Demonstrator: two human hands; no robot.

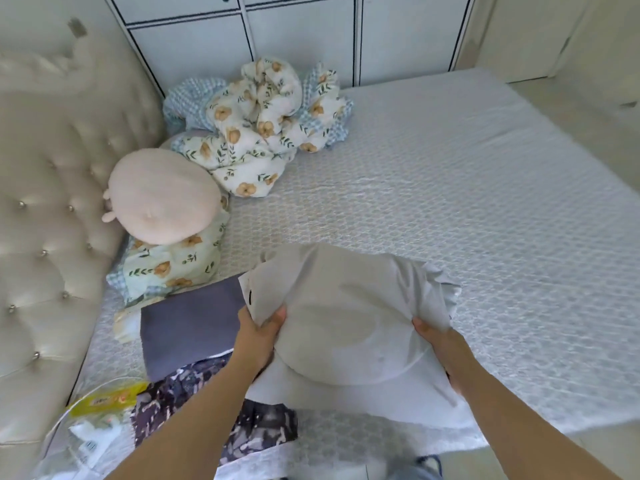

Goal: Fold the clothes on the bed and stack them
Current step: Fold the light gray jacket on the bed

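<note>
Clothes are being handled one at a time: a pale grey garment [346,313] is pinched at opposite edges by the left hand [259,336] and right hand [441,344], stretched between the fingers above the bed [485,202], likely so it can be smoothed before folding.

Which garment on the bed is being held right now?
The pale grey garment, gripped at both edges by the left hand and right hand; the others lie untouched.

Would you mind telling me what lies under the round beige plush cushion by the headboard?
The beige plush cushion rests on a floral pillow with checked blue trim, beside the headboard. Anything beneath its middle is covered.
</note>
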